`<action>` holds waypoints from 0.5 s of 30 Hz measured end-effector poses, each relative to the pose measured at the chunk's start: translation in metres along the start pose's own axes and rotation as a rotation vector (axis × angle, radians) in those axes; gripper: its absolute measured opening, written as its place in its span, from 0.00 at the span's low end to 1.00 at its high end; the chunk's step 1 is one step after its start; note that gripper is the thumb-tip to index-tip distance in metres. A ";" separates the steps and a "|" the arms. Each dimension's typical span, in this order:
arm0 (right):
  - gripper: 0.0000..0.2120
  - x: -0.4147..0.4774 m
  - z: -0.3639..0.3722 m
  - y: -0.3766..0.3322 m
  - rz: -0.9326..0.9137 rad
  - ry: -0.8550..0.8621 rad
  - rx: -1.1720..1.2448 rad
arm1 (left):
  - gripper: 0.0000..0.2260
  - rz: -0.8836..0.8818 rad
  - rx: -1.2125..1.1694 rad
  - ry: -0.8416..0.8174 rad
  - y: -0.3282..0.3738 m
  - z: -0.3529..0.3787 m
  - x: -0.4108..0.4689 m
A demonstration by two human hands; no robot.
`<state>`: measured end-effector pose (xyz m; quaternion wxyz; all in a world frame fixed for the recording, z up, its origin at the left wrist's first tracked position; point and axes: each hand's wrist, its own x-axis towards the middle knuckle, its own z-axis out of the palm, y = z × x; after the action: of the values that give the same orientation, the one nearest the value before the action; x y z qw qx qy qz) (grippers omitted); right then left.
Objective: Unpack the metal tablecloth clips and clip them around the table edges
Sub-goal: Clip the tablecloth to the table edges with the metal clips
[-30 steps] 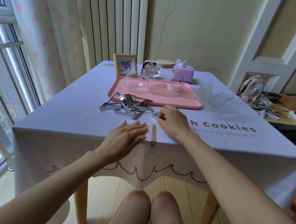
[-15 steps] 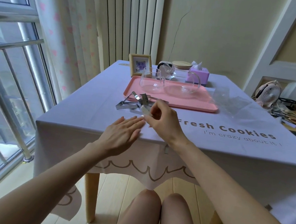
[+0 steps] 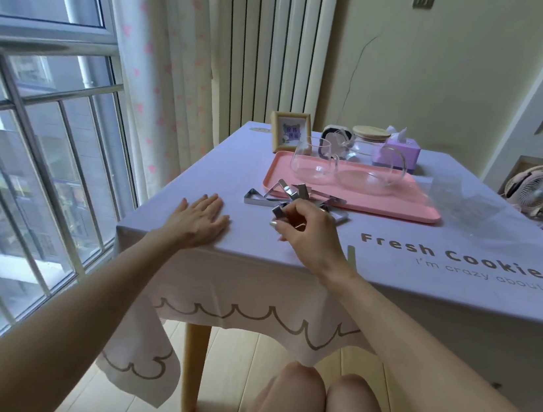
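Bare forearms, bare knees

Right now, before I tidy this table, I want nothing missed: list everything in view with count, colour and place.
tablecloth: one, lilac, covering the table
loose clips: several, silver, piled before the tray
held clip: one, silver, near the loose clips
fitted clip: one, dull metal, on the near edge
tray: one, pink, mid-table
glass cups: two, clear, on the tray
lidded pot: one, clear glass, wooden lid, behind the tray
photo frame: one, wooden, far left
tissue box: one, purple, beside the pot
plastic wrapper: one, clear, right of the tray
fan: one, pale pink, off the table, right
window: one, white-framed, left
left hand: flat on the tablecloth
right hand: pinching the held clip
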<state>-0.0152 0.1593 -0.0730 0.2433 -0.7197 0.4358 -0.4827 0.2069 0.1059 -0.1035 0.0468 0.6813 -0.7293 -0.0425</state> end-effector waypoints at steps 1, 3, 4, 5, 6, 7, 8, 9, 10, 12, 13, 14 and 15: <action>0.06 0.000 0.004 -0.002 0.017 -0.030 0.039 | 0.26 -0.012 0.000 -0.004 -0.008 -0.001 -0.001; 0.09 -0.002 0.015 -0.006 0.041 -0.106 0.102 | 0.26 -0.032 -0.002 -0.005 -0.024 -0.002 -0.006; 0.11 -0.003 0.023 -0.008 0.041 -0.134 0.123 | 0.26 -0.043 -0.003 0.000 -0.031 -0.003 -0.010; 0.12 -0.003 0.031 -0.009 0.033 -0.146 0.137 | 0.25 -0.053 0.001 0.010 -0.037 -0.004 -0.013; 0.12 -0.004 0.040 -0.010 0.020 -0.144 0.145 | 0.25 -0.060 0.010 0.022 -0.043 -0.004 -0.018; 0.12 -0.004 0.049 -0.010 0.003 -0.133 0.149 | 0.25 -0.064 0.019 0.034 -0.049 -0.005 -0.021; 0.11 -0.005 0.058 -0.011 -0.018 -0.122 0.149 | 0.25 -0.064 0.026 0.045 -0.054 -0.005 -0.025; 0.10 -0.005 0.066 -0.012 -0.039 -0.113 0.144 | 0.24 -0.061 0.032 0.058 -0.058 -0.005 -0.028; 0.09 -0.006 0.075 -0.013 -0.060 -0.106 0.139 | 0.24 -0.060 0.036 0.073 -0.062 -0.005 -0.031; 0.08 -0.008 0.090 -0.016 -0.089 -0.105 0.146 | 0.25 -0.052 0.036 0.099 -0.070 -0.003 -0.035; 0.08 -0.009 0.097 -0.017 -0.107 -0.103 0.157 | 0.27 -0.043 0.035 0.108 -0.074 -0.001 -0.036; 0.08 -0.010 0.103 -0.019 -0.131 -0.099 0.166 | 0.30 -0.028 0.032 0.121 -0.079 0.001 -0.036; 0.09 -0.011 0.109 -0.019 -0.153 -0.095 0.175 | 0.33 -0.001 0.028 0.138 -0.084 0.003 -0.036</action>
<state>0.0900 0.1709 -0.1089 0.2880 -0.7489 0.3239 -0.5013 0.2918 0.1364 -0.1179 0.0875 0.6835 -0.7245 0.0148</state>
